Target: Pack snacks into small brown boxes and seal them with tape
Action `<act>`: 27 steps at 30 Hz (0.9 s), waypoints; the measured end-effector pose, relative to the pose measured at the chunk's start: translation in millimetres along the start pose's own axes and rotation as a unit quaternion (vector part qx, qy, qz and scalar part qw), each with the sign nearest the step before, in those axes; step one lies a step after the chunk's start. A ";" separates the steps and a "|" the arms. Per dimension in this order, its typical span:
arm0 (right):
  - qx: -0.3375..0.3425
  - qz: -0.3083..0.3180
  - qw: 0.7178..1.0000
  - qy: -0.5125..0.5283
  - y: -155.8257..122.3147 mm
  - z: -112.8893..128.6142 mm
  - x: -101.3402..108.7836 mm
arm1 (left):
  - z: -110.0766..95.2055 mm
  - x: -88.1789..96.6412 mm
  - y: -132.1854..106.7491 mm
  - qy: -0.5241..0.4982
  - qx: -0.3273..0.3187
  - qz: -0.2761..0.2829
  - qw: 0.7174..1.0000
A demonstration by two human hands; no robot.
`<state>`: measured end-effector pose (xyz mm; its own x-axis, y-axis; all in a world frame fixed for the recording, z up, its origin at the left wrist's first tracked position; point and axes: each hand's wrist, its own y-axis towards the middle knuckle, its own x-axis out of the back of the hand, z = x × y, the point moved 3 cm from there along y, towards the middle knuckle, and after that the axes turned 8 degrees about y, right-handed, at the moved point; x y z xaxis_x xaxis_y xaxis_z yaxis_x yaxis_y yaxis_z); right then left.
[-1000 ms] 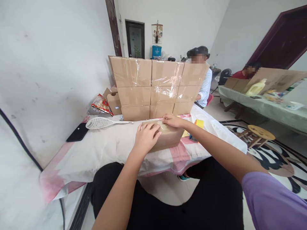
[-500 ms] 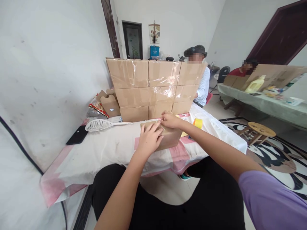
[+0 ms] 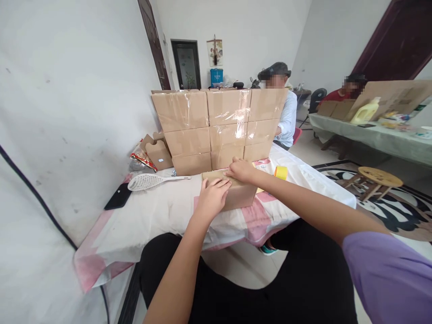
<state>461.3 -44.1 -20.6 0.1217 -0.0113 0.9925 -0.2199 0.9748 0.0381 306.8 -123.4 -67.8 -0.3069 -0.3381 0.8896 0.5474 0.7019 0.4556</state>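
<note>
Cardboard dominates: nine taped cartons [image 3: 221,126] stand in a three-by-three wall at the far edge of one cloth-covered table [image 3: 158,216]. One smaller carton [image 3: 241,195] lies just in front of that wall, near the table's front edge. Left hand [image 3: 212,198] rests flat on its top, fingers spread; right hand [image 3: 240,170] presses its far top edge, fingertips drawn together. One white swatter [image 3: 151,181], one black phone [image 3: 118,202], one yellow tape roll [image 3: 281,172] lie nearby
</note>
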 end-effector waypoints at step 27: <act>0.023 0.095 0.992 -0.081 -39.5 -176.7 -58.0 | -39.8 -25.2 16.7 0.084 0.061 0.030 0.994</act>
<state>634.0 -42.6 -100.2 -0.0821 0.1317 0.9879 -0.2686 0.9516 -0.1492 354.7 -128.1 -81.4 -0.1359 -0.3858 0.9125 0.4598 0.7913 0.4030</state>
